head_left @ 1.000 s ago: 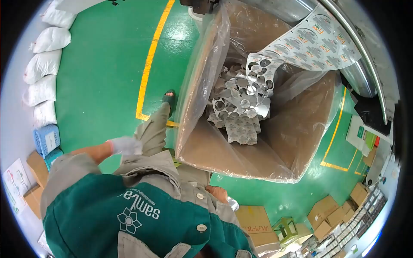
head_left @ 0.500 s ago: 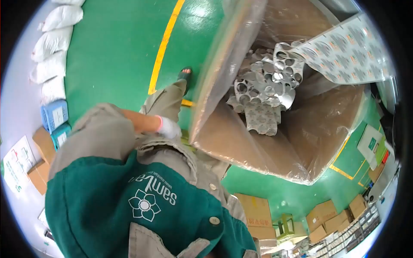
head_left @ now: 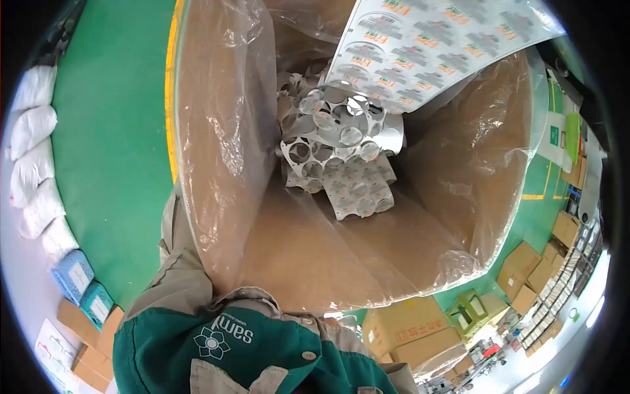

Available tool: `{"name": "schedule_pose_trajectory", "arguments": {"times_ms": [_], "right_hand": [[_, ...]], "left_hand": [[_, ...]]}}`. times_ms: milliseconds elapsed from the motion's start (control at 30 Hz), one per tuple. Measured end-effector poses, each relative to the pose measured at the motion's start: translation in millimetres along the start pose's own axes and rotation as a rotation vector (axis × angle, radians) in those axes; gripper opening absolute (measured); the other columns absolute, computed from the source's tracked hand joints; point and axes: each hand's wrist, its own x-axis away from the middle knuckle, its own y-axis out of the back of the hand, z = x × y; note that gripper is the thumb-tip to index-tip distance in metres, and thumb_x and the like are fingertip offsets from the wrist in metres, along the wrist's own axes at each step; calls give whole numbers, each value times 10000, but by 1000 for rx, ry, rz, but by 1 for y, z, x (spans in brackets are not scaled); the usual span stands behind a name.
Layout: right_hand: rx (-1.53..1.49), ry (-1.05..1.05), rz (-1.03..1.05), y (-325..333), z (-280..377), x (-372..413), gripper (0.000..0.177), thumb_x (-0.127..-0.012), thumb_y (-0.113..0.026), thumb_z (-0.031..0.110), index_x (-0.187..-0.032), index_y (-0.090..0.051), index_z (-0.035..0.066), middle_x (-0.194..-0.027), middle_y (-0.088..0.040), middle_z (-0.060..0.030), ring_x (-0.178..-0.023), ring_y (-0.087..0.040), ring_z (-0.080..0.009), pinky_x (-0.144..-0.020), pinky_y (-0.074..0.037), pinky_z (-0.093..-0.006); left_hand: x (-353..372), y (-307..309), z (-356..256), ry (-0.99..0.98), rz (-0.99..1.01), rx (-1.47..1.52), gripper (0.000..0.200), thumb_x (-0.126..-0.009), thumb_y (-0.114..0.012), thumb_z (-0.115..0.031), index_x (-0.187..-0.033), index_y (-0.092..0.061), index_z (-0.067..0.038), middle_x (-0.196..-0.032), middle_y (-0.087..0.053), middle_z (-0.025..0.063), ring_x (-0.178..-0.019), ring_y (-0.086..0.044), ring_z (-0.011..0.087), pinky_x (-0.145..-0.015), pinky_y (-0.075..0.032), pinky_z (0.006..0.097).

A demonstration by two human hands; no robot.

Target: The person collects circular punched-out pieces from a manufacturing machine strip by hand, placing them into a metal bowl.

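Neither of my hands shows; the sleeve at the lower left reaches the near side of the bin, and whatever lies beyond it is hidden. In front of me stands a large brown bin with a clear plastic liner. Inside it lies a heap of silvery sheet scraps with round holes, some loose discs among them. A printed sheet with rows of orange and grey round labels hangs over the heap from the upper right, its lower edge near the scraps.
White sacks line the left wall, with blue packs and cardboard boxes below. More cardboard boxes and a green stool stand beyond the bin's near right side. A yellow line marks the green floor.
My view has moved over the bin, which now fills more of it. My gloved left hand, near my waist before, has gone out of sight. The printed sheet reaches further over the scraps.
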Motion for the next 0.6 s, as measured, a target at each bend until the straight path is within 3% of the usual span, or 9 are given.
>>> {"name": "schedule_pose_trajectory", "arguments": {"times_ms": [300, 600], "right_hand": [[-24, 56, -55, -36, 19, -20, 226, -880, -468, 236, -961, -633, 104, -902, -634, -198, -839, -608, -341, -710, -462, -480], [-56, 230, -207, -99, 7, -93, 225, -882, -463, 215, -974, -621, 83, -903, -622, -209, -834, -594, -348, -705, -447, -489]], "left_hand": [[89, -19, -60, -459, 275, 60, 412, -907, -507, -389, -1136, -636, -72, -1180, -600, 194, -1094, -561, 335, -927, -436, 393], [83, 10, -74, -580, 328, -37, 416, -912, -500, -395, -1144, -634, -77, -1181, -599, 197, -1098, -559, 337, -933, -435, 390]]}}
